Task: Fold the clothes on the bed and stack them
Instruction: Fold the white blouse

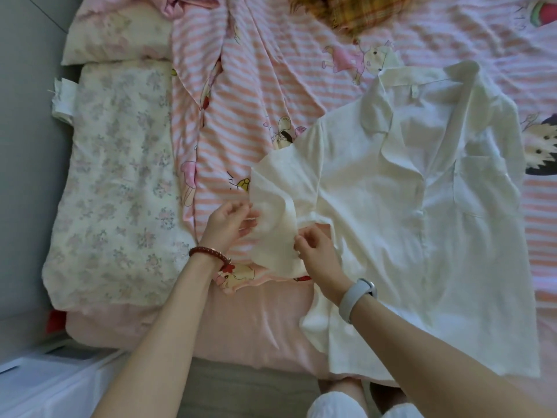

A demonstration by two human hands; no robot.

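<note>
A white collared shirt (407,224) with a chest pocket lies face up on the bed, collar toward the far side. Its left sleeve (277,206) is lifted off the sheet. My left hand (229,224) pinches the sleeve's outer edge, and my right hand (316,248) pinches the sleeve's inner edge near the armpit. A yellow plaid garment (337,10) lies crumpled at the far edge of the bed.
The pink striped cartoon bed sheet (256,95) covers the bed. A floral quilt (120,182) and a pillow (117,34) lie along the left side. A white box (45,384) stands on the floor at bottom left. My knees (346,405) touch the bed's near edge.
</note>
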